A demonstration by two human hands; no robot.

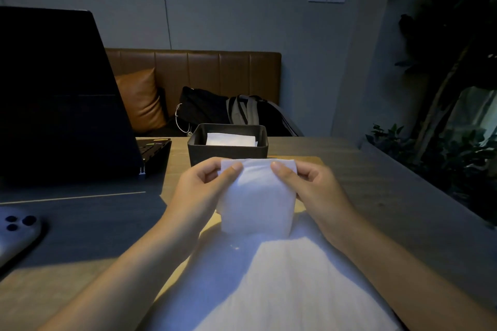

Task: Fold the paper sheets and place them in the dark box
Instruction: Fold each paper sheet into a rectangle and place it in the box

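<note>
A folded white paper sheet [255, 201] hangs in the air just in front of the dark box [227, 152]. My left hand [199, 191] pinches its upper left corner between thumb and fingers. My right hand [314, 188] pinches the upper right corner the same way. Inside the box lies another folded white sheet [230, 140]. Below my hands a stack of flat white sheets [274, 290] lies on the table near me.
An open dark laptop [59, 99] stands at the left on a dark mat. A phone [16, 234] lies face down at the near left edge. Behind the wooden table [376, 196] are a brown bench and bags. Plants stand at the right.
</note>
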